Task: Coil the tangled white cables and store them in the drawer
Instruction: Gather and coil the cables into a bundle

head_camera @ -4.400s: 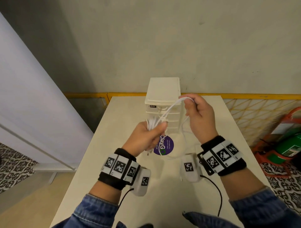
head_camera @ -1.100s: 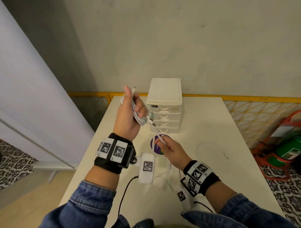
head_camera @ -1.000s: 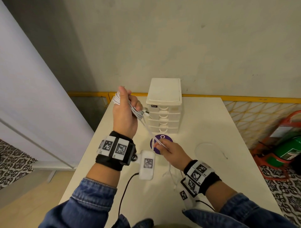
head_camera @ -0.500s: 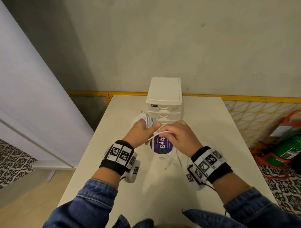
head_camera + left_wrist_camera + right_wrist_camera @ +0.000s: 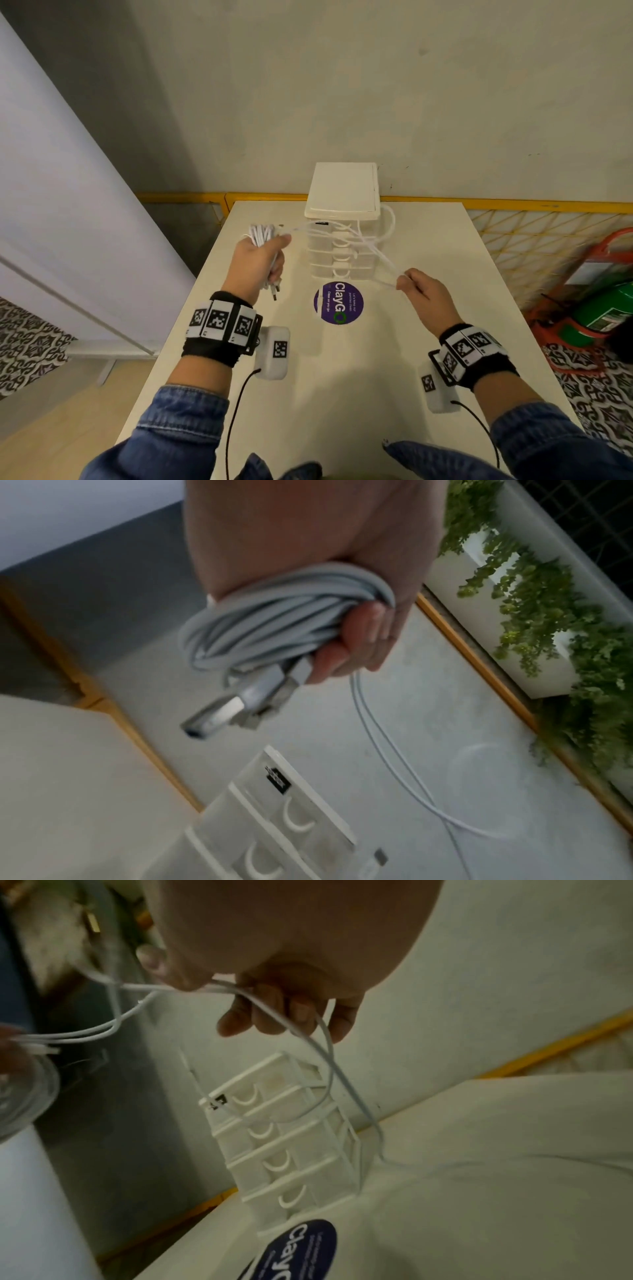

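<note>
My left hand (image 5: 262,255) grips a coiled bundle of white cable (image 5: 262,233) left of the white drawer unit (image 5: 342,219). In the left wrist view the coil (image 5: 274,620) sits in my curled fingers (image 5: 363,631) with plug ends (image 5: 236,704) sticking out below. Loose cable strands (image 5: 363,246) run from the bundle across the drawer fronts to my right hand (image 5: 416,287), which pinches them to the right of the unit. The right wrist view shows the strands (image 5: 281,1015) under my thumb and looping down beside the drawers (image 5: 277,1139). All drawers look closed.
A round purple sticker (image 5: 338,303) lies on the white table (image 5: 342,394) in front of the drawer unit. A yellow rail (image 5: 513,205) runs behind the table. Green and red items (image 5: 603,308) stand on the floor at the right; a white panel (image 5: 51,205) stands left.
My hands were close together in front of the drawers; now they have pulled apart, left hand up and left with the coil, right hand to the right, stretching the loose strands between them.
</note>
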